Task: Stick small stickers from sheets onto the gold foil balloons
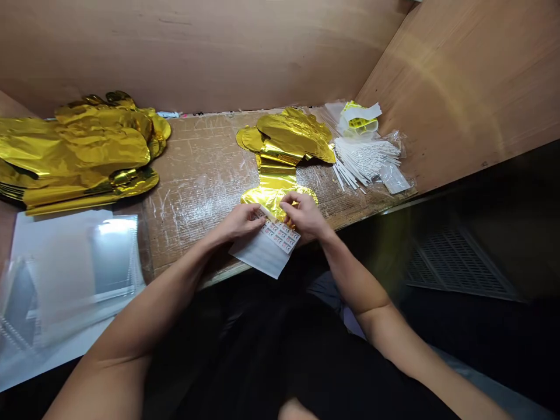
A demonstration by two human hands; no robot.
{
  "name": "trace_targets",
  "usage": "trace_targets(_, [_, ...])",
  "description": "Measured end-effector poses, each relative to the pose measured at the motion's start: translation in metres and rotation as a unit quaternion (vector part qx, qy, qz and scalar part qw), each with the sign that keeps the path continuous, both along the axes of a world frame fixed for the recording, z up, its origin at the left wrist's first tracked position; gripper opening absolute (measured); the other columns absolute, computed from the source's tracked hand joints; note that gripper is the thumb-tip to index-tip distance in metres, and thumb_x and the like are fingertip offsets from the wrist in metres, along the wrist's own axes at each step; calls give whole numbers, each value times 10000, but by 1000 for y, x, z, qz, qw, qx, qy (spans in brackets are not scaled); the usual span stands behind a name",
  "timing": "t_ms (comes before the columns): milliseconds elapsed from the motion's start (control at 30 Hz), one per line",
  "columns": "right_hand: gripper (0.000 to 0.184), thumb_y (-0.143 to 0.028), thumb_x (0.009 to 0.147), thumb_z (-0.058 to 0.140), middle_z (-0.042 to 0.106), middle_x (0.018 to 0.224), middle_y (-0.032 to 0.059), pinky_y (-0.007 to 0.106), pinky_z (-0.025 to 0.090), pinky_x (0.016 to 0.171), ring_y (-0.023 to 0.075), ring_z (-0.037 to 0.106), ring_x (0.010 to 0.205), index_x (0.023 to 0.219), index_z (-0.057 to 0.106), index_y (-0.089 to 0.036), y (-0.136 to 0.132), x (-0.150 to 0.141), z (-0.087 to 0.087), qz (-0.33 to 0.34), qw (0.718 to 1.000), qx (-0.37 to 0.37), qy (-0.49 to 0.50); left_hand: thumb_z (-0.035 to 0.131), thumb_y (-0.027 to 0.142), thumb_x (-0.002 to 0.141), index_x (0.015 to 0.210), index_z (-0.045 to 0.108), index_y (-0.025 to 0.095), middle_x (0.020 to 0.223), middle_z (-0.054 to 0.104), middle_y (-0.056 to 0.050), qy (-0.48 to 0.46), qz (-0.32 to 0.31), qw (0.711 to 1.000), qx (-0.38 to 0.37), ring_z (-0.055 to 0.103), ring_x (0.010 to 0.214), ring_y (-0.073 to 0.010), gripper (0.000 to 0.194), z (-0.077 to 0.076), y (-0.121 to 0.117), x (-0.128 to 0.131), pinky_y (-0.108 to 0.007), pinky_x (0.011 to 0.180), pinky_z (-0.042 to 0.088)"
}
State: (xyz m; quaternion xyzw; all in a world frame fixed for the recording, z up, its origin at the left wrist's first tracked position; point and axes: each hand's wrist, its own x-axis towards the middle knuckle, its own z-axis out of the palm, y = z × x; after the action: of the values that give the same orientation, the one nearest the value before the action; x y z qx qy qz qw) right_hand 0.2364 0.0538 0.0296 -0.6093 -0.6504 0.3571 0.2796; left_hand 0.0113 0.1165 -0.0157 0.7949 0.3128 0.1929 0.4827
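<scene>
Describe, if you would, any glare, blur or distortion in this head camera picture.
In the head view, glare whitens the clear plastic bags at lower left, a pale flare arc crosses the right wooden panel, and the dark grille looks blurred.

The light is bright on the surface (196,192) and dark at the near right, below it. The gold foil (87,140) shines hard, and the plastic sheets (74,256) at the left have a white glare. A faint round streak of light crosses the wood wall (455,87) at the right. The edges look bent and smeary.
</scene>
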Motion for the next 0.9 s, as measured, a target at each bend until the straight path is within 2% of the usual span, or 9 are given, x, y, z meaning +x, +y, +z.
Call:
trace_targets(67, [185, -316, 972, 589, 645, 745, 9, 263, 419, 572, 119, 572, 549, 847, 597, -180, 10, 17, 5, 33, 995, -88, 13, 633, 392, 904, 1032, 768, 159, 918, 755, -38, 10, -21, 1000, 5, 641, 809, -199, 297, 3, 0, -2, -289, 755, 484])
trace_targets(133, [221, -293, 945, 617, 621, 651, -4, 257, 375, 565, 105, 535, 516, 759, 605, -172, 18, 24, 8, 97, 984, -142, -42, 639, 384, 881, 995, 779, 163, 904, 767, -41, 29, -27, 999, 16, 652, 793, -205, 285, 6, 0, -2, -289, 748, 489])
trace_targets(233, [301, -292, 920, 671, 630, 621, 26, 279, 329, 594, 125, 539, 569, 651, 618, -167, 24, 18, 9, 144, 962, -137, -185, 624, 364, 855, 948, 787, 166, 872, 773, -53, 69, -25, 996, 42, 657, 758, -210, 273, 8, 1, 0, -294, 722, 482])
trace_targets(367, [390, -501, 891, 775, 705, 779, 134, 318, 340, 667, 226, 617, 755, 720, 687, -162, 19, 12, 13, 59, 924, -83, -369, 608, 328, 828, 890, 781, 177, 845, 769, -64, 110, -34, 990, 86, 645, 731, -210, 238, 4, 3, 5, -298, 705, 464])
trace_targets(433, [385, -534, 917, 756, 721, 883, 160, 328, 372, 727, 259, 630, 841, 840, 720, -159, 15, 18, 12, 31, 918, -43, -393, 608, 315, 820, 885, 780, 185, 859, 772, -60, 100, -38, 990, 88, 644, 742, -208, 225, 2, 4, 6, -297, 724, 474])
trace_targets(533, [274, -449, 955, 739, 710, 1015, 114, 319, 388, 838, 231, 603, 942, 987, 706, -179, 12, 29, 1, 127, 944, 53, -301, 616, 311, 840, 987, 792, 190, 885, 774, -44, 65, -58, 995, 56, 650, 756, -197, 259, 4, 4, 1, -282, 741, 493])
trace_targets(600, [207, -384, 975, 707, 680, 979, 63, 294, 372, 843, 189, 568, 914, 949, 679, -181, 16, 36, -10, 189, 955, 67, -221, 616, 309, 871, 1059, 787, 189, 893, 772, -36, 35, -103, 994, 18, 659, 767, -187, 281, 9, 5, -7, -266, 739, 503])
trace_targets(733, [290, -368, 1006, 582, 547, 762, -13, 260, 305, 705, 135, 450, 731, 796, 612, -171, 34, 45, -19, 188, 976, -17, -104, 651, 296, 883, 1167, 783, 192, 1049, 804, -65, -4, -180, 983, -36, 706, 872, -206, 330, 23, 7, -20, -282, 812, 539])
trace_targets(900, [394, -480, 986, 551, 426, 671, -47, 259, 228, 624, 106, 340, 632, 738, 569, -174, 55, 52, -5, 228, 965, -124, -26, 686, 249, 832, 1130, 794, 198, 1308, 771, -129, -2, -175, 984, 34, 717, 1071, -265, 321, 28, 4, -18, -335, 934, 544])
